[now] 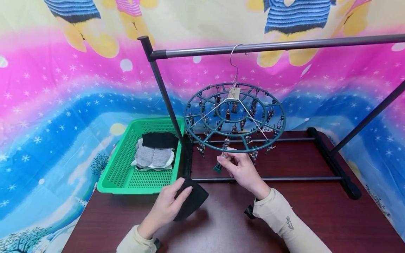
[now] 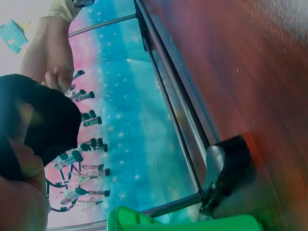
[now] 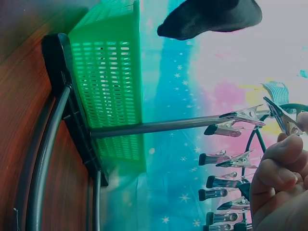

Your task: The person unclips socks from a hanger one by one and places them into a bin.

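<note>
My left hand (image 1: 164, 207) grips a black sock (image 1: 192, 201) between thumb and fingers, low in front of the drying hanger. In the right wrist view the sock (image 3: 211, 19) hangs with its rounded end out at the top. My right hand (image 1: 243, 171) pinches a metal clip (image 1: 218, 166) on the near side of the round green clip hanger (image 1: 284, 121). The clip's jaws (image 3: 274, 108) show slightly parted in the right wrist view. Several other clips dangle around the rings with nothing in them.
A dark metal rack (image 1: 284, 44) carries the hanger by its hook; its base bars (image 1: 303, 179) cross the brown table (image 1: 227, 218). Left of it stands a green basket (image 1: 109, 175) with folded grey socks (image 1: 152, 157) and black socks (image 1: 159, 140). A patterned cloth (image 1: 47, 105) hangs behind.
</note>
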### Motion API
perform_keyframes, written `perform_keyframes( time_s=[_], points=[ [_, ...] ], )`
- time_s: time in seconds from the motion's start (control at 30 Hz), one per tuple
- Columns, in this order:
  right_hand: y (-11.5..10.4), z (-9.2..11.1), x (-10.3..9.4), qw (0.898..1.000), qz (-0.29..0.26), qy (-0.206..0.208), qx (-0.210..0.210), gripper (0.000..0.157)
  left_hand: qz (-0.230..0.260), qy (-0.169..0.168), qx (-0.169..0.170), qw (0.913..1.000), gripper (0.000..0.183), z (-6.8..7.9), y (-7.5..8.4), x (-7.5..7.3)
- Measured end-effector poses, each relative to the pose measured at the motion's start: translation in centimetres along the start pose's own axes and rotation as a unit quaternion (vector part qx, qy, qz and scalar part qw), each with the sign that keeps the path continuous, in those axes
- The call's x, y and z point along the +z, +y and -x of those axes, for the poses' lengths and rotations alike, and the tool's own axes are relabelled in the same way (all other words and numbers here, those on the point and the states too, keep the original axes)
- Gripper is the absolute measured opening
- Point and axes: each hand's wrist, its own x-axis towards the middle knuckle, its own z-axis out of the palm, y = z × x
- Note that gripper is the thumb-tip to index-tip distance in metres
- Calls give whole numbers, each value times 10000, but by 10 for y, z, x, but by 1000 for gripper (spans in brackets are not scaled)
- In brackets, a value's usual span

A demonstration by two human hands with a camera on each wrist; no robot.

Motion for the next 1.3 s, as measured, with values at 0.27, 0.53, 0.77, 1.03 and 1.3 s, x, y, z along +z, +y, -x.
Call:
perform_keyframes(
  time_s=[0.27, 0.53, 0.77, 1.03, 1.3],
  points=[
    [2, -1, 0, 10000, -36, -27, -28, 22, 232, 237, -104, 9994, 54, -9, -6, -12],
    [1, -1, -1, 10000, -27, -54, 75, 24, -541, 147, -279, 9980, 38, -22, -9, -31],
    [2, -1, -2, 9999, -57, -109, 103, 26, -1183, 198, -769, 9898, 53, -31, -17, -56],
    [3, 0, -3, 9999, -76, -95, 34, 26, -1858, -652, -2451, 9493, 76, -46, -37, -96],
    [4, -1, -2, 10000, -53, -83, -8, 25, -1899, -1443, -2876, 9276, 78, -69, -64, -112]
  ],
)
